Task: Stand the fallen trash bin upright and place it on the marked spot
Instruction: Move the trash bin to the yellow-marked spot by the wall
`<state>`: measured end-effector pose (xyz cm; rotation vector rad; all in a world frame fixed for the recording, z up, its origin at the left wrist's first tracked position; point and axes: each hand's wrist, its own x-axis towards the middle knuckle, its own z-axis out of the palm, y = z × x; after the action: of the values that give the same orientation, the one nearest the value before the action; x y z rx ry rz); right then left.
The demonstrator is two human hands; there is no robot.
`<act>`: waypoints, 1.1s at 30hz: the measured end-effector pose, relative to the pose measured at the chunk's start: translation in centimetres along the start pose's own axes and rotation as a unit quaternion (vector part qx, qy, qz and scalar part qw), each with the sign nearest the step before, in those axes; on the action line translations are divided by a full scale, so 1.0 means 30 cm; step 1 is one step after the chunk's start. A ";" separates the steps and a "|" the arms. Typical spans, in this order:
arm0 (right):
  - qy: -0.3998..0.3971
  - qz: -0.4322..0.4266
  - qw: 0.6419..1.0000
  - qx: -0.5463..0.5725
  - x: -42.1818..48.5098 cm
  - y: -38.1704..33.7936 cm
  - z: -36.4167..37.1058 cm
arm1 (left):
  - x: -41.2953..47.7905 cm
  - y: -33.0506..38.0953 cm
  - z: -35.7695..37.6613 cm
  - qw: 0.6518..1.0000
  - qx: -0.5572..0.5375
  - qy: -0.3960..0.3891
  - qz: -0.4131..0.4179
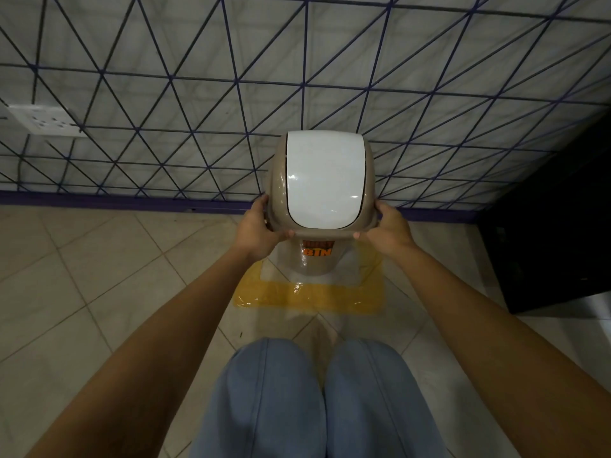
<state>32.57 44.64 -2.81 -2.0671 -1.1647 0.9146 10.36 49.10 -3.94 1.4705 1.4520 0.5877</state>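
Note:
The trash bin (322, 180) stands upright close to the wall, a beige body with a white swing lid and an orange "BIN" label on its front. Its base rests inside the yellow tape square (307, 295) marked on the floor. My left hand (261, 226) grips the left lower rim of the lid section. My right hand (383, 226) grips the right lower rim. Both arms reach forward from below.
A wall with a dark diagonal line pattern rises right behind the bin, with a purple skirting strip (115, 201) at its foot. A white socket plate (46, 120) is on the wall at left. A black cabinet (555, 233) stands at right. My knees in blue jeans (314, 398) are below.

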 end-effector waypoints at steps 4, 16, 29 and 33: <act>0.006 -0.007 1.000 0.009 0.000 -0.006 0.009 | 0.004 0.000 -0.002 1.000 0.001 -0.002 -0.003; -0.006 0.037 0.999 0.005 -0.001 -0.006 0.007 | 0.020 0.006 -0.009 1.000 -0.003 -0.009 -0.010; 0.000 0.035 0.999 -0.003 -0.004 -0.005 0.023 | 0.031 0.008 -0.010 1.000 0.009 -0.008 -0.002; 0.000 0.031 0.999 -0.009 -0.007 -0.006 0.021 | 0.026 0.004 -0.008 1.000 0.005 -0.004 -0.004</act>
<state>31.89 44.63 -2.99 -2.1283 -1.1171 0.9356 10.36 49.93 -3.94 1.4738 1.4553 0.5688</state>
